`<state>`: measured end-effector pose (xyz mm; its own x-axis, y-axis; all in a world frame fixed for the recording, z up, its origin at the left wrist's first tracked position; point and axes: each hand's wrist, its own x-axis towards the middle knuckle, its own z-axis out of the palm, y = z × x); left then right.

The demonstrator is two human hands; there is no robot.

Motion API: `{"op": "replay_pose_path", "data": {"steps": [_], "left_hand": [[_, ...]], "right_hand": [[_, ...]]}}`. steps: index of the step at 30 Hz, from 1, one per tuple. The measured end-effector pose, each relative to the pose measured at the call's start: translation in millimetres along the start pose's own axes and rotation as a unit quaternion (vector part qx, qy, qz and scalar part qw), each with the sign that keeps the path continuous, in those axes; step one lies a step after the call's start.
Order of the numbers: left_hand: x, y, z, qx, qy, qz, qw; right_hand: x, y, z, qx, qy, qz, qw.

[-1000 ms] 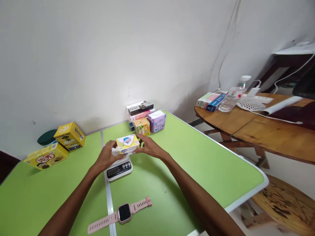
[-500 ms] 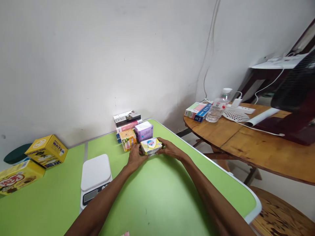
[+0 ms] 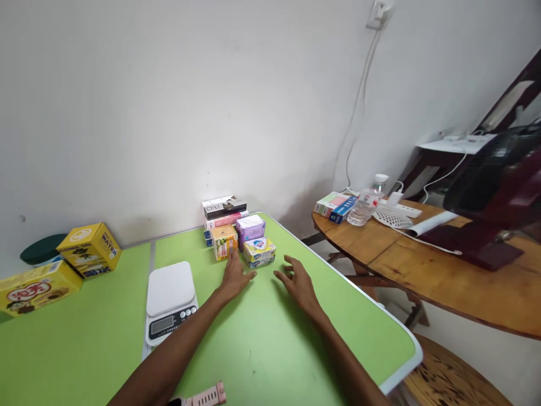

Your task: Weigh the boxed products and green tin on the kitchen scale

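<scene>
A yellow and white soap pack (image 3: 259, 252) with a blue shield logo rests on the green table (image 3: 270, 338). My left hand (image 3: 234, 276) is open just in front of it on the left, its fingers near an orange box (image 3: 224, 242). To the right of the pack, my right hand (image 3: 298, 283) is open and apart from it. Behind the pack stands a purple tissue pack (image 3: 251, 228). A white kitchen scale (image 3: 170, 290) with a bare platform sits left of my left hand, partly covered by my forearm.
Flat boxes (image 3: 225, 207) are stacked by the wall. Yellow boxes (image 3: 89, 248) and a dark green round lid (image 3: 44, 248) are at the left. A pink watch strap (image 3: 207, 396) lies at the near edge. On the wooden table (image 3: 393, 248) stands a water bottle (image 3: 367, 203).
The soap pack moved from over the scale to the right, and was set down beside the orange box and purple pack. Both hands have let go of it and drawn back.
</scene>
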<state>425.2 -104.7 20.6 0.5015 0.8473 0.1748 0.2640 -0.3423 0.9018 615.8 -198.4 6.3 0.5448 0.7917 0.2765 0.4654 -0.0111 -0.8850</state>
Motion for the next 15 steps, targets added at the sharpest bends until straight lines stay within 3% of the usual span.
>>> {"op": "replay_pose_path", "data": {"steps": [4, 7, 10, 13, 15], "left_hand": [[-82, 12, -49.0, -0.015, 0.005, -0.009, 1.000], [-142, 8, -111.1, 0.004, 0.092, 0.026, 0.995], [-191, -18, -190.2, 0.065, 0.282, -0.004, 0.957], [-234, -63, -267.3, 0.134, 0.464, -0.075, 0.872], [-254, -94, -309.5, 0.150, 0.535, -0.113, 0.823]], "right_hand": [[-60, -27, 13, 0.008, 0.005, -0.014, 1.000], [-85, -71, 52, 0.032, -0.054, -0.065, 0.996], [-118, -130, 121, 0.108, -0.163, -0.114, 0.974], [-170, -179, 203, 0.181, -0.301, -0.131, 0.927], [-204, -198, 259, 0.206, -0.361, -0.123, 0.901]]}}
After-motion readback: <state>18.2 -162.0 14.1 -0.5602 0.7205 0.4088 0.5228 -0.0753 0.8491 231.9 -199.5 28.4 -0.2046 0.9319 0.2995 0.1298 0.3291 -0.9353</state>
